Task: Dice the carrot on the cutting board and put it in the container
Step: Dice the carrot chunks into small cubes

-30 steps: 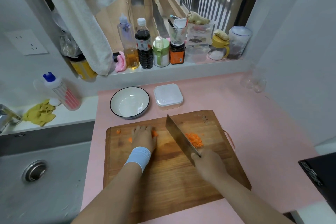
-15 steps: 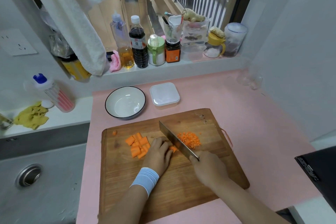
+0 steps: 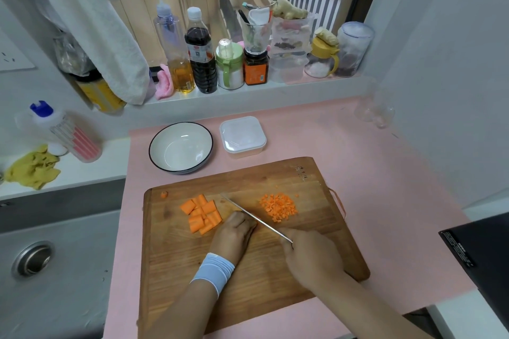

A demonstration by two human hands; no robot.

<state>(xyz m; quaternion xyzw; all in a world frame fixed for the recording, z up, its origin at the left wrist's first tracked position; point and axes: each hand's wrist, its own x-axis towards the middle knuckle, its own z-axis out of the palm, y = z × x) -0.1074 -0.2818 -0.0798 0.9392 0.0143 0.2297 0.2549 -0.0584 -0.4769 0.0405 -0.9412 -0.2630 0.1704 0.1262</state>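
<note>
Two bare hands work over the brown wooden cutting board (image 3: 248,289), which lies on a pink counter mat (image 3: 371,173). The right hand (image 3: 311,256) is closed round the handle of a steel cleaver (image 3: 254,217), whose blade stands edge-down and runs diagonally from near right to far left across the middle of the board. The left hand (image 3: 237,234), with a pale blue band (image 3: 213,270) at its wrist, sits just left of the blade, its fingers curled down over an orange carrot piece (image 3: 256,224); only a sliver of it shows against the steel. Left of that hand lies a heap of large orange carrot chunks (image 3: 202,213). Right of the blade, apart from it, is a heap of small orange carrot dice (image 3: 278,207). One stray carrot bit (image 3: 164,194) sits near the board's far left corner. Beyond the board stand a white black-rimmed bowl (image 3: 154,151) and, to its right, a square white plastic container (image 3: 243,136) with its lid on.
</note>
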